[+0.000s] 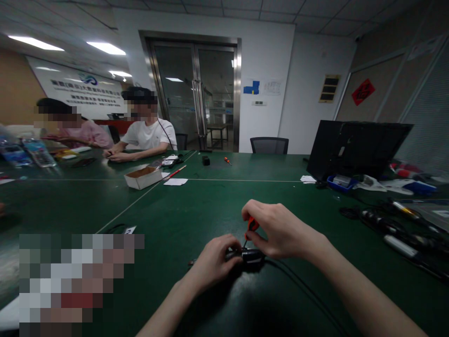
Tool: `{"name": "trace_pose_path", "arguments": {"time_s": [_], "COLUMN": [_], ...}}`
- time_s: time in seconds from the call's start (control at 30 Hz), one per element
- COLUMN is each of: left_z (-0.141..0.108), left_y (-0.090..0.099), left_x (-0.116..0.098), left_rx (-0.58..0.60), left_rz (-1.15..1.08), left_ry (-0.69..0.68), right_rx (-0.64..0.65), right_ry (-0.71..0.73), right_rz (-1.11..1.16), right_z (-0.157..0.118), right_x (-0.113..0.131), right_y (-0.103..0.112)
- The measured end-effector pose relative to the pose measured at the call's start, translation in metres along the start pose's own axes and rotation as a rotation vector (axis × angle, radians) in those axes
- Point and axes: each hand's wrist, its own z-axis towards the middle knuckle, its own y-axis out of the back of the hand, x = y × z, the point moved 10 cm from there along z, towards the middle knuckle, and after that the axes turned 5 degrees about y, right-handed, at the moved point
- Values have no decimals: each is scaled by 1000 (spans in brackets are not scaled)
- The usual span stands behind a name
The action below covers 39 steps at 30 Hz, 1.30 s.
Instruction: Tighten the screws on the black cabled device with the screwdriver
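In the head view, my right hand [277, 227] is closed around an orange and black screwdriver [251, 224]. The screwdriver's thin shaft points down and meets, or nearly meets, a black cylindrical device [252, 256] lying low over the table. My left hand [217, 257] grips the left part of that device, its fingers covering much of it. From the device's right end a black cable [301, 283] runs toward the lower right. Exactly where the screwdriver's tip rests is too small to tell.
On the green table [196, 201] stand a white open box [143, 178] and a monitor [354, 150]. A second screwdriver [228, 161] lies further back. Tools and cables [396, 229] crowd the right side. Two people sit at the far left, near water bottles [38, 150].
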Motion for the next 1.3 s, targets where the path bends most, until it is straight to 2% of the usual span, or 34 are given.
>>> {"name": "trace_pose_path", "arguments": {"time_s": [0.07,0.23,0.33,0.5,0.63,0.73,0.93,1.13,1.3], "left_z": [0,1,2,2,2,1,0,0,-1], "left_y": [0,0,-2,-3,-3,-2,-1,0,1], "left_x": [0,0,3,2,2,3,1,-3,-3], "left_rx": [6,4,6,6,5,0,5,3,10], "left_rz": [9,-10,-13,-4,7,10,-21,13,10], "left_ry": [6,-8,-11,-25,-23,-22,-29,-31,-6], "right_rx": [8,1,7,-52,-5,-16,13,36,14], "right_ry": [-14,-75,-65,28,-19,-62,-45,-44,-87], "right_rz": [23,-152,-198,-4,122,81,-149,58,43], "right_z": [-1,2,4,1,-1,1,4,-1,-1], "right_x": [-1,-10,-9,2,-1,-6,-1,2,-8], "right_y": [-1,-4,-6,-1,-6,-7,-7,-4,-5]}}
